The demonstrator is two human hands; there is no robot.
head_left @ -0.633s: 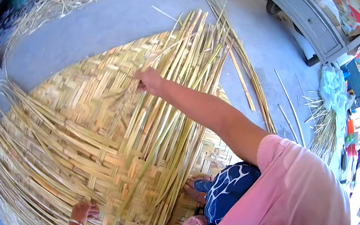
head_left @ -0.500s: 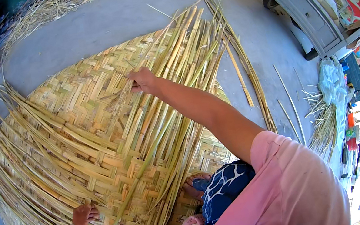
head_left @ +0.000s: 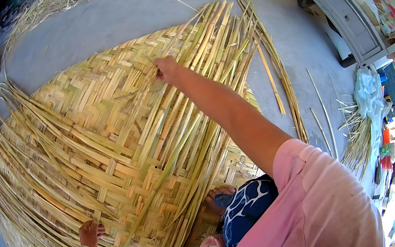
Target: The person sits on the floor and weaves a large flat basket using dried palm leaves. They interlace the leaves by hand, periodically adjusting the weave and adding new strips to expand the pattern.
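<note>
A large woven mat [head_left: 99, 87] of split reed or cane strips spreads on the floor in front of me, its far side in a zigzag pattern. My right hand [head_left: 167, 70] reaches out over the far part, fingers closed on a pale strip [head_left: 143, 91], partly hidden by the hand. At the near left, my left hand [head_left: 92, 234] is closed on a short strip end [head_left: 97, 215] that pokes up from the fingers. Long loose strips [head_left: 199, 71] run across the right part of the mat. Other unwoven strips [head_left: 50, 141] fan out at the left.
My bare feet [head_left: 217, 198] rest on the mat's near part. Long strips [head_left: 277, 74] lie on the grey floor to the right. A grey cart [head_left: 339, 8] stands at the far right, with a strip bundle [head_left: 358, 142] and pale plastic sheeting [head_left: 368, 91] nearby.
My right hand has moved a little farther away and to the right over the mat. In my left hand the strip end now sticks up more visibly. The whole view has shifted slightly.
</note>
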